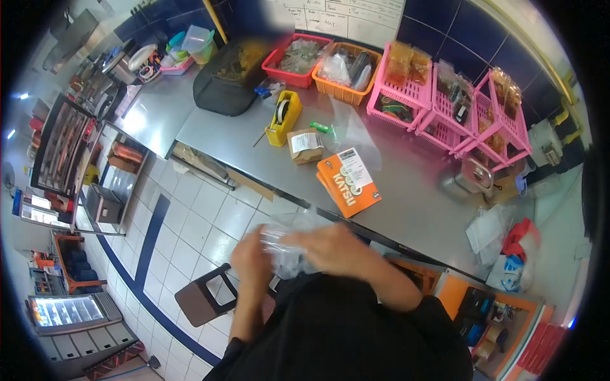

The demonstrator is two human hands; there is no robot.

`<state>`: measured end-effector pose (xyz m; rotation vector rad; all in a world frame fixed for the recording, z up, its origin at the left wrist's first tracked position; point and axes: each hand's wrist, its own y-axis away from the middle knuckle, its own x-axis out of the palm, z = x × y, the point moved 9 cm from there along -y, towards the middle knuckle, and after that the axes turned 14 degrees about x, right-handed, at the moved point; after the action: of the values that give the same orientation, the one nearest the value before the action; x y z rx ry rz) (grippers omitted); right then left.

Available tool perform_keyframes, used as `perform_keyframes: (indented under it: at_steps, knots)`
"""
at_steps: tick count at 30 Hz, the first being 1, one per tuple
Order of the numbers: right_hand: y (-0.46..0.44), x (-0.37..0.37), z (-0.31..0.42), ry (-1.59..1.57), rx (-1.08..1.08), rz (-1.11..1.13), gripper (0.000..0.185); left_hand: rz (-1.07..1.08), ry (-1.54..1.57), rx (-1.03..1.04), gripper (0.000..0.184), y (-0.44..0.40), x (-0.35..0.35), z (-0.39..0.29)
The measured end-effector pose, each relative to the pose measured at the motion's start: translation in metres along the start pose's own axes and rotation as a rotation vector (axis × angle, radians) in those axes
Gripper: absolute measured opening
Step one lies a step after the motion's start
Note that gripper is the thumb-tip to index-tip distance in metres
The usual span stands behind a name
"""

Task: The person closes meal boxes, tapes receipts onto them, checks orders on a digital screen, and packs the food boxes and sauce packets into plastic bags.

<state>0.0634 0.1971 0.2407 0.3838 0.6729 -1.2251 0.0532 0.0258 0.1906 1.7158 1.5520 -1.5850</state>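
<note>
Close in front of my body, short of the counter's edge, I hold a clear plastic bag [289, 263] between both hands. My left hand [252, 259] is closed on its left side. My right hand [333, 251] has its fingers closed on the bag's upper right part. Motion blurs the fingertips a little, and I cannot make out what is inside the bag. Beyond my hands, an orange KATSU box [340, 190] with a white label lies on the steel counter [406, 190]. A small brown package [305, 147] with a label sits just behind it.
A yellow tape dispenser [284, 119], a clear plastic sheet [356, 136] and a green object [321, 127] lie on the counter. Behind stand a red basket [295, 77], an orange basket [346, 94] and pink racks [438, 117]. A brown stool [200, 298] stands below left.
</note>
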Motion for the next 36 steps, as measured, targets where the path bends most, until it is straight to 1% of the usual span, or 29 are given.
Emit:
perform_keyframes:
  at_steps: [1,2,3,4,5,6,8,10,12,13,15,16,17,18,19,20,22,24,25,26,27,28,29,30,31,33,34,35,36]
  knots:
    - [-0.016,0.01,-0.032,-0.08,-0.037,-0.012,0.039,-0.095,0.056,-0.147,0.04,0.016,-0.012,0.048]
    - [-0.037,-0.007,-0.064,-0.192,0.258,0.012,0.044,-0.15,-0.082,-0.179,0.04,0.025,-0.033,0.076]
    - [-0.05,-0.024,-0.096,-0.317,0.554,0.004,0.053,-0.063,-0.081,-0.301,0.041,0.036,-0.046,0.109]
    - [-0.061,-0.057,-0.154,0.067,0.671,-0.433,0.064,-0.04,-0.086,-0.355,0.042,0.047,-0.059,0.132]
    - [-0.069,-0.089,-0.187,0.406,0.673,-0.738,0.072,0.022,-0.069,-0.528,0.042,0.057,-0.072,0.148]
    - [-0.067,-0.11,-0.214,0.433,0.759,-0.942,0.083,0.047,0.029,-0.637,0.044,0.067,-0.08,0.16]
    - [-0.081,-0.119,-0.276,0.582,1.069,-0.767,0.08,0.023,0.076,-0.522,0.046,0.082,-0.086,0.171]
    - [-0.083,-0.113,-0.389,0.122,1.011,-0.592,0.075,0.005,0.096,-0.508,0.046,0.099,-0.086,0.177]
    - [-0.055,-0.122,-0.43,-0.04,1.156,-0.645,0.064,-0.006,0.108,-0.506,0.046,0.117,-0.083,0.181]
    - [-0.043,-0.114,-0.488,-0.103,1.256,-0.483,0.054,-0.022,0.088,-0.546,0.044,0.128,-0.081,0.185]
    - [0.015,-0.099,-0.581,-0.889,1.36,-0.73,0.038,-0.026,0.072,-0.577,0.042,0.148,-0.074,0.188]
    - [0.051,-0.079,-0.6,-1.623,1.208,-1.137,0.031,-0.032,0.055,-0.58,0.04,0.156,-0.071,0.19]
    - [0.071,-0.081,-0.601,-1.63,1.212,-1.157,0.031,-0.039,0.038,-0.58,0.038,0.16,-0.07,0.192]
    - [0.089,-0.108,-0.595,-1.674,0.862,-1.405,0.033,-0.028,0.04,-0.566,0.038,0.159,-0.067,0.192]
    - [0.105,-0.138,-0.587,-1.671,0.488,-1.616,0.034,-0.021,0.083,-0.631,0.037,0.162,-0.061,0.195]
    - [0.11,-0.155,-0.595,-1.67,0.486,-1.62,0.034,-0.019,0.126,-0.702,0.036,0.162,-0.051,0.195]
    - [0.12,-0.196,-0.609,-1.851,-0.008,-1.57,0.042,0.012,0.128,-0.71,0.035,0.145,-0.043,0.185]
    - [0.115,-0.227,-0.601,-1.886,-0.026,-1.55,0.041,0.158,0.119,-0.671,0.036,0.103,-0.029,0.16]
    - [0.102,-0.24,-0.603,-1.923,-0.053,-1.519,0.042,0.152,0.11,-0.684,0.036,0.091,-0.02,0.155]
    - [0.098,-0.25,-0.62,-1.941,-0.032,-1.498,0.042,0.204,0.131,-0.601,0.036,0.079,-0.009,0.145]
    - [0.098,-0.267,-0.642,-2.017,-0.273,-1.4,0.047,0.26,0.145,-0.527,0.036,0.069,-0.001,0.134]
    - [0.091,-0.268,-0.656,-2.087,-0.503,-1.297,0.053,0.336,0.147,-0.615,0.036,0.059,0.006,0.121]
    - [0.083,-0.264,-0.657,-1.988,-0.346,-1.43,0.051,0.356,0.102,-0.541,0.036,0.055,0.013,0.116]
    - [0.081,-0.26,-0.658,-1.939,-0.245,-1.491,0.051,0.386,0.06,-0.464,0.036,0.058,0.021,0.113]
    - [0.077,-0.255,-0.655,-1.889,-0.14,-1.545,0.05,0.414,0.055,-0.516,0.036,0.059,0.023,0.111]
    - [0.067,-0.265,-0.641,-1.882,-0.128,-1.385,0.047,0.4,0.065,-0.599,0.039,0.064,0.024,0.114]
    - [0.08,-0.255,-0.621,-1.779,0.02,-1.415,0.045,0.403,0.069,-0.613,0.039,0.065,0.023,0.115]
    - [0.089,-0.244,-0.592,-1.676,0.168,-1.435,0.042,0.338,0.068,-0.647,0.041,0.066,0.018,0.118]
    - [0.092,-0.227,-0.505,-1.362,0.367,-1.646,0.04,0.268,0.07,-0.681,0.045,0.067,0.015,0.122]
